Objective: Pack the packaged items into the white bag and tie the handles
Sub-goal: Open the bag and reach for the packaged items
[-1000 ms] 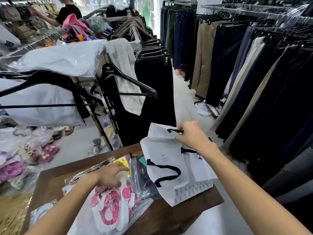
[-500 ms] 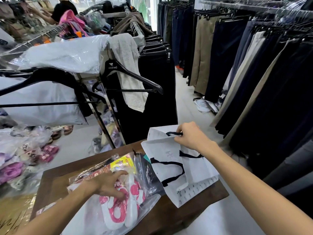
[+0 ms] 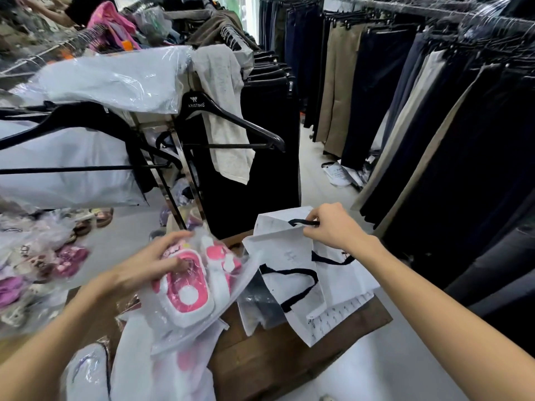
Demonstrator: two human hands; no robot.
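Note:
A white bag (image 3: 292,250) with black handles lies on the right part of a brown wooden table (image 3: 272,351). My right hand (image 3: 333,227) pinches its upper edge at one black handle and holds that edge up. My left hand (image 3: 147,264) grips a clear plastic packet of pink and white slippers (image 3: 191,290), lifted off the table and tilted toward the bag. Under it lie a white packaged item (image 3: 162,369) and a dark packaged item (image 3: 260,302), the dark one partly tucked beneath the bag.
Black hangers (image 3: 231,117) and plastic-wrapped garments (image 3: 115,79) hang on a rack just behind the table. Dark and beige trousers (image 3: 434,125) line racks on the right, across a narrow light-floored aisle. Bagged footwear (image 3: 37,261) is piled at the left.
My left hand has closed on the slipper packet and raised it up and to the right, toward the bag. My right hand has kept hold of the bag's top edge.

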